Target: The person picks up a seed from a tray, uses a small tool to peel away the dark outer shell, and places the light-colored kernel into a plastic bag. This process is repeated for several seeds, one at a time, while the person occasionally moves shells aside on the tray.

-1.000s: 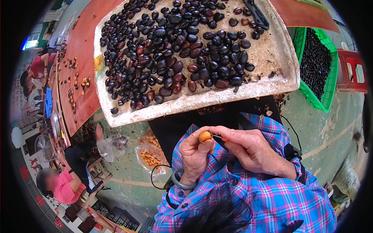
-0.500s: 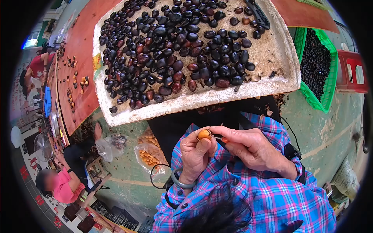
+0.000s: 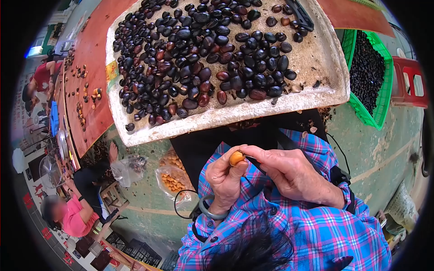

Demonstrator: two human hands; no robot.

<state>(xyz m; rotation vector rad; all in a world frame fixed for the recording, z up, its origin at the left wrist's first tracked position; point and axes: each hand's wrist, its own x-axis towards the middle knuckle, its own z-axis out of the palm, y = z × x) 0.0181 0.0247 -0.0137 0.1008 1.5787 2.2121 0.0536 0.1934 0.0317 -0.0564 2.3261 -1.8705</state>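
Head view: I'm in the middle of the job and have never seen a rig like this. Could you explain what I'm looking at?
There is no machine here. One camera on the person's head looks down, and its wide lens bends the edges. The plaid shirt at the bottom is the wearer's own. Their bare left hand pinches a yellow-brown nut-like piece; their right hand is close against it, but I can't clearly tell what it grips. Beyond the hands is a whitish tray with many dark, shiny nuts. A green basket of small dark pieces stands to the right. The person in pink at left is someone else.
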